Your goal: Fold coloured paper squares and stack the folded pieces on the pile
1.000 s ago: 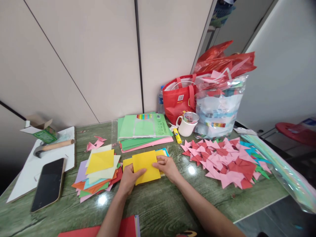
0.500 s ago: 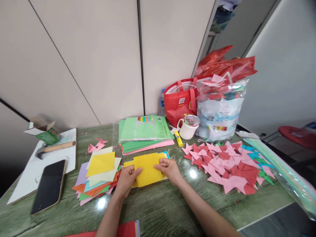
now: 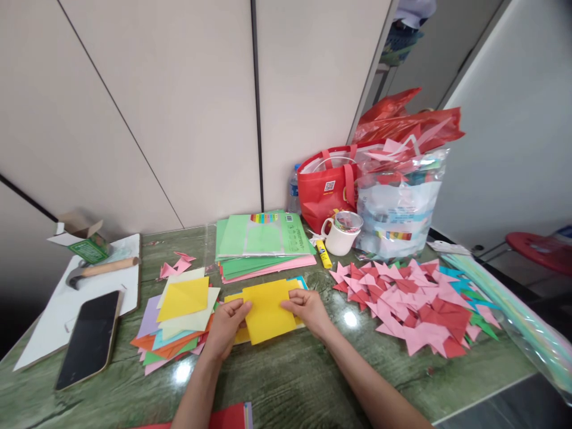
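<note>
- Both forearms come up from the bottom edge, angled inward; the left one partly blocks a red-topped paper stack (image 3: 229, 416).
- Left hand (image 3: 227, 326): thumb in front, fingers curled behind, pinching one side of a yellow sheet (image 3: 270, 311). Right hand (image 3: 309, 308) has the opposite side between thumb and fingers.
- So the sheet's mid-table, held by both (it hides part of the paper behind it, and whether it touches that lot, can't tell).
- Table (image 3: 286, 375) is dark green with a grain pattern and a couple of bright glare spots.
- Left side: phone (image 3: 89, 341), then a messy pile of colored squares (image 3: 179, 325).
- Right side: a big heap of pink and red folded pieces (image 3: 411, 304).
- Further back: green paper packs (image 3: 263, 235), glue stick (image 3: 323, 255), white mug (image 3: 341, 239).
- Behind those, a red tote (image 3: 325, 199) beside a stuffed clear bag (image 3: 397, 208).
- Pale wall panels (image 3: 179, 107) at the back.
</note>
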The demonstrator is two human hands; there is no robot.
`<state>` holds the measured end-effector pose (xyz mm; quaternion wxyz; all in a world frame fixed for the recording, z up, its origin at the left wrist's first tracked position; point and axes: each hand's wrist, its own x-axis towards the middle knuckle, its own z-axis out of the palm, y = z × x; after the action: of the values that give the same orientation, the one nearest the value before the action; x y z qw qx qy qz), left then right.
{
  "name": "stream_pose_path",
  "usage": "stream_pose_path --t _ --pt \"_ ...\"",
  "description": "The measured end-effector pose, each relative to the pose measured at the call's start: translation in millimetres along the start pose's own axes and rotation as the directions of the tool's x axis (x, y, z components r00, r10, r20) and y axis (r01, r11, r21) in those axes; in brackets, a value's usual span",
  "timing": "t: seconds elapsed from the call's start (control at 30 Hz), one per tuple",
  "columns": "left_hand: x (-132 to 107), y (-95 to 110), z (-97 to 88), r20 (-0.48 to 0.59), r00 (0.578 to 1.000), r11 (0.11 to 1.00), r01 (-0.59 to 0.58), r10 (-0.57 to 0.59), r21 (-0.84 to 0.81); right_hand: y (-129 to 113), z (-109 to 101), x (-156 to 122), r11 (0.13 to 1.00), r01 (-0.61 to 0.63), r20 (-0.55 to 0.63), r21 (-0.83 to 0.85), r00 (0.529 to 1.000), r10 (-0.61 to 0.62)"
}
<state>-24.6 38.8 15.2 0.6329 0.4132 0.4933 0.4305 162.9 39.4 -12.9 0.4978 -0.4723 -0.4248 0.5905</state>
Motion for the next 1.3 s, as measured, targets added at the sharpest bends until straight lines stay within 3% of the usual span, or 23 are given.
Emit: stream_pose_path --t 0.1,0.27,0.37,0.5,0.8,0.93,1.3 --pt "3.0 -3.2 -2.3 0.009 1.000 0.999 -0.025 0.024 0.023 1.2 1.3 0.0 1.000 -0.012 0.010 0.007 1.000 0.012" --pt "5.9 -9.4 -3.2 -0.088 0.994 0.997 -0.055 0.060 0.058 0.1 1.8 0.1 1.000 -0.011 -0.026 -0.012 1.000 0.011" --pt "4.6 -7.0 -2.3 -0.076 0.995 0.996 -0.061 0.066 0.062 -2.5 2.3 -0.5 1.000 -0.014 -0.016 -0.014 1.000 0.014" --pt "2.2 0.1 -1.1 -0.032 0.997 0.998 -0.063 0.063 0.001 -3.3 4.3 -1.5 1.000 -0.019 -0.004 -0.019 1.000 0.019" --pt "2.8 -1.4 -0.3 -0.149 0.983 0.992 -0.114 0.103 -0.062 0.7 6.1 -2.2 1.000 -0.023 0.022 0.001 0.999 0.023" --pt "3.1 -2.7 -0.5 -0.153 0.982 0.987 -0.124 0.107 -0.101 1.3 6.2 -2.3 0.999 -0.018 0.017 -0.027 1.000 0.018" --pt "7.2 -5.9 -6.5 -0.199 0.975 0.994 -0.108 0.102 -0.018 1.0 8.8 -3.1 0.999 -0.052 0.017 0.006 0.999 0.052"
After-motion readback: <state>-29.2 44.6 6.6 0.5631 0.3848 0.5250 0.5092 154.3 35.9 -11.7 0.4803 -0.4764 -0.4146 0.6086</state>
